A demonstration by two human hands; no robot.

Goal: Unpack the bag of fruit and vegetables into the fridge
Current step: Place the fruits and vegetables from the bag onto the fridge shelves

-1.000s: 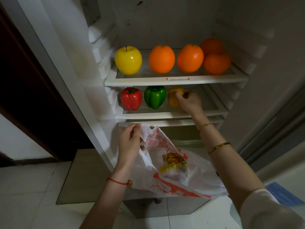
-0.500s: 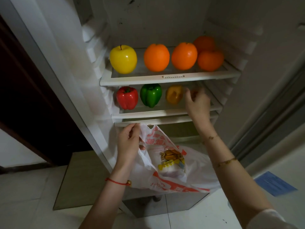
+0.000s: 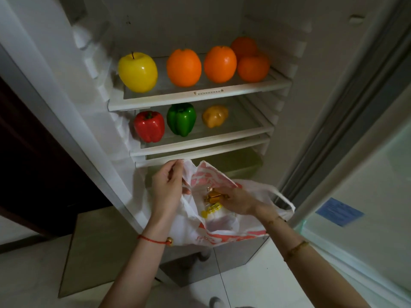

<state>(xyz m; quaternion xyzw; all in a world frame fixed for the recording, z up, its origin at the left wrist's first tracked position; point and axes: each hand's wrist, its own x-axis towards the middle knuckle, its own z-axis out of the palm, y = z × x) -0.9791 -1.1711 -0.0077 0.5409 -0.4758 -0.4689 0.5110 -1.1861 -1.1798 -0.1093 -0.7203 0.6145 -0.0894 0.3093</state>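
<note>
On the fridge's upper shelf (image 3: pixel 200 101) a yellow apple (image 3: pixel 138 72) stands left of four oranges (image 3: pixel 184 67). On the shelf below, a red pepper (image 3: pixel 149 126), a green pepper (image 3: pixel 181 119) and a yellowish vegetable (image 3: pixel 214 116) sit in a row, apart from one another. Beneath, the left hand (image 3: pixel 165 192) pinches the rim of the white-and-red plastic bag (image 3: pixel 222 227), fingers curled on it. The right hand (image 3: pixel 239 200) is inside the bag's mouth, fingers curled round a gold-wrapped item (image 3: pixel 214 195)
</note>
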